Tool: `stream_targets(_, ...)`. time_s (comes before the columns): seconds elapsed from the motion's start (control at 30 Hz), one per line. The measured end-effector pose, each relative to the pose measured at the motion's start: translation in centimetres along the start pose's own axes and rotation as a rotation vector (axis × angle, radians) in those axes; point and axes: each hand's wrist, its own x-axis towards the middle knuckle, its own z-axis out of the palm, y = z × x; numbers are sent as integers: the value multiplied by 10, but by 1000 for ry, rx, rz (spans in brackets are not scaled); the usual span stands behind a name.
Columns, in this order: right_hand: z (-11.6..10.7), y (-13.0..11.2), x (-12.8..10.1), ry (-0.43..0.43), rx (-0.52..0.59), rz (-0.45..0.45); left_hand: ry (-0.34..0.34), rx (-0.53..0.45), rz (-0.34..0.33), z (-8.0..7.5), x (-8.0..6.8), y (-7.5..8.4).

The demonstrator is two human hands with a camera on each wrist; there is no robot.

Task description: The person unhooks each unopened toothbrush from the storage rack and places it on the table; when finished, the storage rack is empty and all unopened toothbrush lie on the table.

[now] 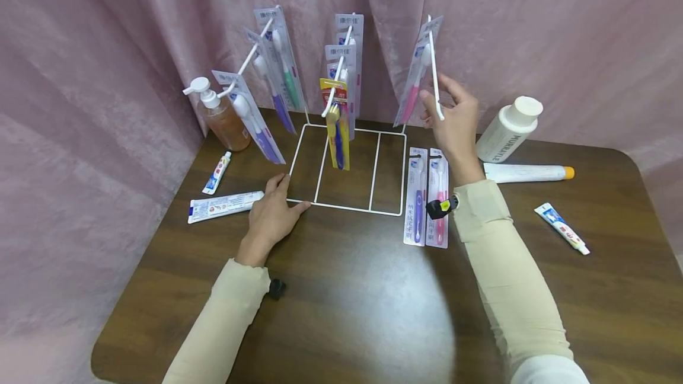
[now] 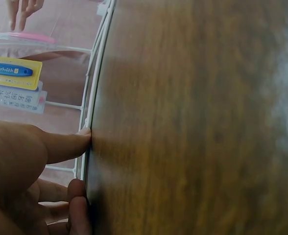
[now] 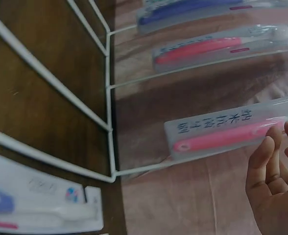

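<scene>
A white wire display rack (image 1: 402,178) stands at the back of the table, with packaged toothbrushes hanging from its hooks. My left hand (image 1: 272,212) grips the rack's front left corner, thumb (image 2: 68,146) on the front rail and bent fingers beside it. My right hand (image 1: 455,120) is up at the right hook (image 1: 434,70), where one pink toothbrush pack (image 1: 415,85) hangs. In the right wrist view the fingertips (image 3: 262,149) are close by this pack's edge, bent loosely and not closed round it. A yellow toothbrush pack (image 1: 339,147) hangs foremost on the middle hook.
Two toothbrush packs, purple (image 1: 415,200) and pink (image 1: 437,224), lie right of the rack. A pump bottle (image 1: 226,123), small tube (image 1: 217,173) and larger toothpaste tube (image 1: 221,206) are at left. At right are a white bottle (image 1: 507,132), white tube (image 1: 525,172) and small tube (image 1: 562,228).
</scene>
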Motion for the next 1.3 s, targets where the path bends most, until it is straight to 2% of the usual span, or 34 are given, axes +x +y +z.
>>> stream_targets(0.27, 12, -3, 14, 4, 19, -28, 1, 6, -3, 2, -1, 3)
stream_targets(0.43, 19, -5, 13, 37, 70, -4, -7, 13, -3, 2, -2, 5)
stream_targets(0.6, 20, -7, 10, 65, 63, -22, 4, 19, -2, 1, -1, 6)
stream_targets(0.7, 17, -9, 8, 103, 76, -46, 5, 19, -11, 1, -1, 5)
stream_targets(0.87, 9, -12, 6, 218, 146, -52, 4, 6, -24, -1, -3, 4)
stream_targets(1.0, -6, -12, -1, 280, 108, -50, -16, -6, -29, -5, -5, 8)
stream_targets(1.13, -24, -6, -17, 302, 15, 13, -26, 0, -28, -5, -5, 7)
stream_targets(1.3, -45, 4, -41, 319, -89, 157, -22, -1, -26, -2, -3, 4)
